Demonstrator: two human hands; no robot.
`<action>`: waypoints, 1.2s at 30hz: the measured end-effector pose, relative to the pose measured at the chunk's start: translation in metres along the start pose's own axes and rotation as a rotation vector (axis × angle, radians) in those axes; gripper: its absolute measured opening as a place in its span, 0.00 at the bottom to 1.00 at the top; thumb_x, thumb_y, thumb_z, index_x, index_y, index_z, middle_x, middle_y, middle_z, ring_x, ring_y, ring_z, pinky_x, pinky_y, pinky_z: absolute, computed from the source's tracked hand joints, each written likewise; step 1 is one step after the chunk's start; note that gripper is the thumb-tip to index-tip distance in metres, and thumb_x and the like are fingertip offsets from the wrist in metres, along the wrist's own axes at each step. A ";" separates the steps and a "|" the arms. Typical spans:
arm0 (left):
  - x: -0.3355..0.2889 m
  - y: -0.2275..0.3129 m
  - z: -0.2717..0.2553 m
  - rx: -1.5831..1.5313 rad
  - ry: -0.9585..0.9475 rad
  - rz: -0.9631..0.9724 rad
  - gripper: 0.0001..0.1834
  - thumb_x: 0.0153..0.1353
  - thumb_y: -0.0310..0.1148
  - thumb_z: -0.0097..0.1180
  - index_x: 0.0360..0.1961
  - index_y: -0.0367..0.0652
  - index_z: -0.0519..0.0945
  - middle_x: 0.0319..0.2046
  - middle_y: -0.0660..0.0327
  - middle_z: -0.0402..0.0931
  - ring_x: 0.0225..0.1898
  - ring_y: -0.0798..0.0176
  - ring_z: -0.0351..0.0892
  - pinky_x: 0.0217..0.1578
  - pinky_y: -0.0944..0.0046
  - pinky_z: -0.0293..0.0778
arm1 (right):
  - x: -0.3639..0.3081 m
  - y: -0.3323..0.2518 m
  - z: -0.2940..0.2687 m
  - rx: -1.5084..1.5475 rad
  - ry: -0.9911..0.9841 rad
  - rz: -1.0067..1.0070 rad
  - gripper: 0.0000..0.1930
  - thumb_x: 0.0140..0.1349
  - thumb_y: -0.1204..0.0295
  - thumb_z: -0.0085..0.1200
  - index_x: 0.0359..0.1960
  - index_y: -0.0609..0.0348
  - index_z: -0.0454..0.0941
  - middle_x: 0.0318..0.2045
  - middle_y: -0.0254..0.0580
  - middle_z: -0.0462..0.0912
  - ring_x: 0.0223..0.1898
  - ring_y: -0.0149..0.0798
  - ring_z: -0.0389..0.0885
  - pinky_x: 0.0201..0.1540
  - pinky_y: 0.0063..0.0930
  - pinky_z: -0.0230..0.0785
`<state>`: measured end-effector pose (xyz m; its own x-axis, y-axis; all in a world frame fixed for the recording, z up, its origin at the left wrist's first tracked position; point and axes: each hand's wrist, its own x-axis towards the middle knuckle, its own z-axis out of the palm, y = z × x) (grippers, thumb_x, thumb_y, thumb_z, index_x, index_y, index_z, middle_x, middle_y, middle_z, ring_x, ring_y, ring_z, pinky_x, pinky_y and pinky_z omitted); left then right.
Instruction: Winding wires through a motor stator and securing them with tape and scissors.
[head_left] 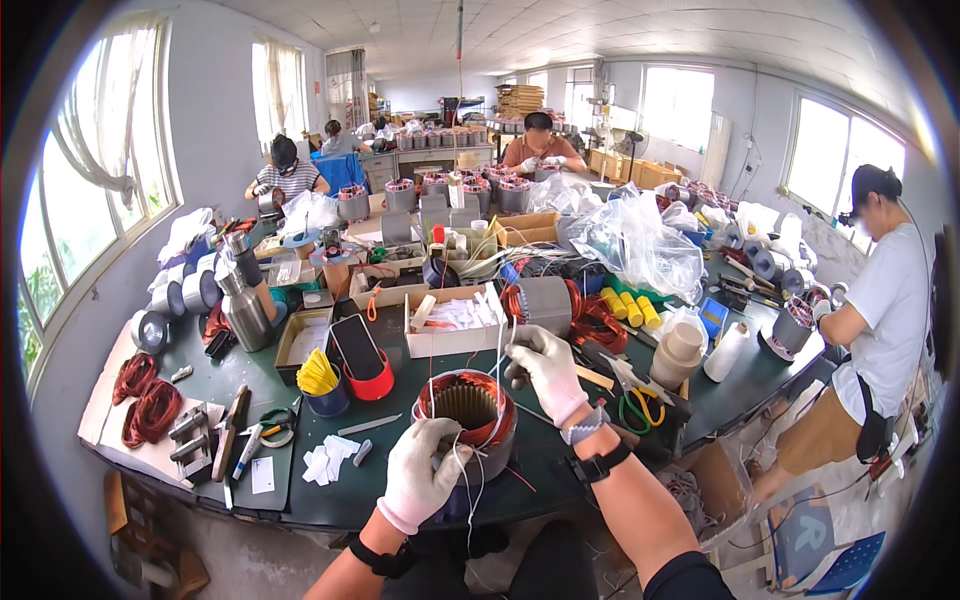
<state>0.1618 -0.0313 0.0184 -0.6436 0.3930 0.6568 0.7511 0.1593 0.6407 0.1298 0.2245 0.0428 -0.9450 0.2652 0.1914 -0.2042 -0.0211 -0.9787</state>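
A motor stator [468, 404] with copper windings around its upper rim stands on the bench edge in front of me. Its slotted bore faces up. My left hand [425, 472], in a white glove, is at the stator's near left rim, with thumb and fingers pinched on a thin white cord [473, 505] whose ends hang below the bench edge. Raised over the right side of the rim, my right hand [546, 368] is also gloved, its fingers curled around the cord, which runs upright beside them. Its fingertips are partly hidden.
Behind the stator are a box of white slips [456, 322], a phone in a red holder [358, 350] and another stator [546, 303]. Left lie yellow strips in a cup [320, 378] and copper coils [150, 412]. Scissors [636, 400] lie right; a person [868, 270] stands beyond.
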 end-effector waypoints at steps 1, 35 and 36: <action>0.000 0.000 -0.001 0.000 0.002 -0.003 0.19 0.68 0.40 0.66 0.48 0.34 0.80 0.35 0.52 0.79 0.32 0.57 0.81 0.36 0.61 0.78 | -0.007 0.003 0.000 0.043 0.048 -0.008 0.10 0.71 0.77 0.55 0.51 0.60 0.81 0.36 0.33 0.84 0.29 0.25 0.83 0.26 0.20 0.74; 0.005 0.020 -0.013 0.344 -0.176 0.094 0.09 0.53 0.25 0.69 0.36 0.41 0.86 0.41 0.58 0.84 0.40 0.50 0.86 0.43 0.55 0.81 | -0.103 0.007 0.021 -0.911 -0.119 -0.732 0.17 0.56 0.78 0.63 0.49 0.56 0.85 0.44 0.41 0.84 0.44 0.47 0.85 0.47 0.39 0.79; 0.004 0.017 -0.012 0.385 -0.162 0.142 0.08 0.53 0.25 0.68 0.35 0.41 0.86 0.40 0.58 0.85 0.40 0.50 0.86 0.42 0.55 0.81 | -0.103 0.009 0.018 -0.758 -0.082 -0.709 0.16 0.58 0.77 0.63 0.49 0.59 0.85 0.46 0.41 0.84 0.45 0.47 0.84 0.50 0.39 0.78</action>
<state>0.1707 -0.0380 0.0365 -0.5213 0.5672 0.6376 0.8504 0.4071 0.3332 0.2211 0.1794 0.0154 -0.6910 -0.0866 0.7177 -0.5324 0.7325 -0.4243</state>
